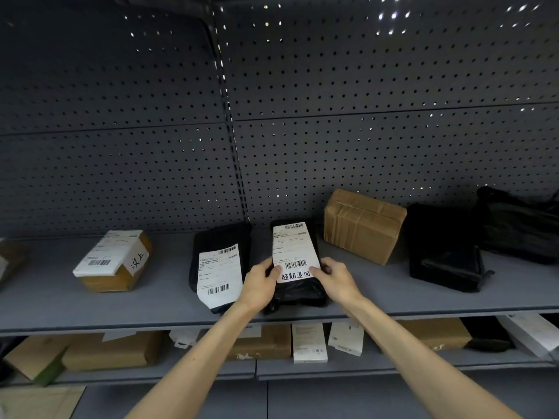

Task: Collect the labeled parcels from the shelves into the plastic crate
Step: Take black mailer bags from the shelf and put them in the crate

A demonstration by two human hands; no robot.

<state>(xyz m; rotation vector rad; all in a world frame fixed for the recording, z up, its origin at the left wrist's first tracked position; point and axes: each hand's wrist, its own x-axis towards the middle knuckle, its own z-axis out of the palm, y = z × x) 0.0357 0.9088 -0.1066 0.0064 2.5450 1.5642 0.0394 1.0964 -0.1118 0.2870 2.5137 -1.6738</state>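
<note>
1. Both hands are on the same thing: left hand [260, 282] and right hand [335, 278] grip the black parcel [295, 249] at the centre of the frame. There's one hand on each long side, with thumbs pressed on the lower corners of its white label and fingers curled round the edges.
2. That parcel lies label-up on the upper shelf [393, 297], close to the front lip. My guess on the two-hand grip: it's a soft poly bag and would flop if picked up one-handed.
3. Just left of it is a second black bag [219, 267]. Its label hangs past its near end and nobody is touching it. Further left sits a labeled carton [112, 261], with the sticker folded over its top edge.
4. To the right there's a taped brown box [363, 225], and I can't see any label on the faces that show. Past it are a black pouch [444, 246] and another dark bag [520, 225] at the right edge, and I can't spot labels on those either.
5. The lower shelf [363, 365] at the bottom of the frame holds brown boxes and a few flat white cartons standing on end.
6. The plastic crate isn't in the frame at all, so I can't tell what's in it.
</note>
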